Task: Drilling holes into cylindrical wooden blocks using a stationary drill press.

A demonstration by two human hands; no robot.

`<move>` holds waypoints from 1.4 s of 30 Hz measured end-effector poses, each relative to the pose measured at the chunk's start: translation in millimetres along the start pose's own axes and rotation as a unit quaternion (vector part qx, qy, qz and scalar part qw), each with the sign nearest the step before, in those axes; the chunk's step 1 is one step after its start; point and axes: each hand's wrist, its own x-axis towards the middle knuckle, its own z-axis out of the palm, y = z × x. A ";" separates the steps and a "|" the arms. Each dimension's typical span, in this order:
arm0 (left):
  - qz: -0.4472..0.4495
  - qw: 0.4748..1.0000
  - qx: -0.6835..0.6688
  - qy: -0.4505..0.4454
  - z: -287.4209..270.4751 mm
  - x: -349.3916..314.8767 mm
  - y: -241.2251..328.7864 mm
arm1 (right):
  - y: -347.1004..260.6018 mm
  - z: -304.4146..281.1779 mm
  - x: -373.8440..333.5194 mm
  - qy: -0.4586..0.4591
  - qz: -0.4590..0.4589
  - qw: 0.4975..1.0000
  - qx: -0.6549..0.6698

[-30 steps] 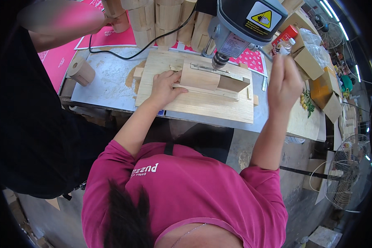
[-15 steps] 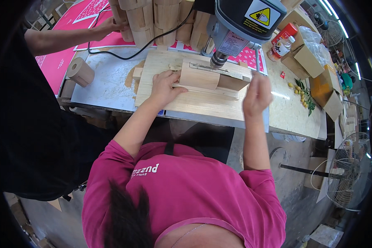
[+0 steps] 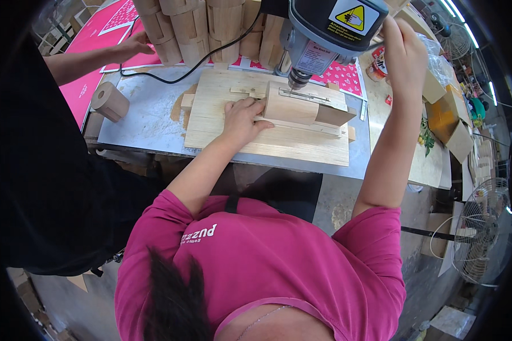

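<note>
My left hand grips the left end of a pale wooden cylinder, fingers over its top and thumb at the front. The cylinder lies on its side in a wooden jig on a flat board; a slotted metal strip sits along its top, and a thin wooden panel shows at its right end. Just above is the drill press chuck with a thin bit pointing down near the strip. My right hand is raised at the right of the drill press head, closed around its feed lever.
Wooden cylinders stand stacked behind, with a black cable in front. A single cylinder stands at the left. A co-worker's hand is near the stack. Cardboard boxes, a bottle and fruit lie to the right.
My right hand has swung up and away, raising the lever. The wooden cylinder and my left hand have shifted right under the chuck. The co-worker's hand has come off the stacked cylinders.
</note>
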 end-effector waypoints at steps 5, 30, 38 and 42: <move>-0.013 1.000 -0.002 -0.001 0.1 -5.3 -9.5 | -19.7 7.1 -87.7 0.043 -0.033 0.994 0.091; -0.068 0.995 -0.063 -0.047 -1.0 7.4 1.9 | -6.3 23.0 27.9 0.002 0.045 0.999 0.030; -0.090 0.974 -0.207 0.025 11.2 3.8 -8.4 | 58.3 37.2 -47.9 -0.194 0.095 0.949 0.229; -0.085 0.960 -0.267 0.016 -6.2 -2.8 1.0 | 74.3 38.0 -122.2 -0.412 0.179 0.887 0.106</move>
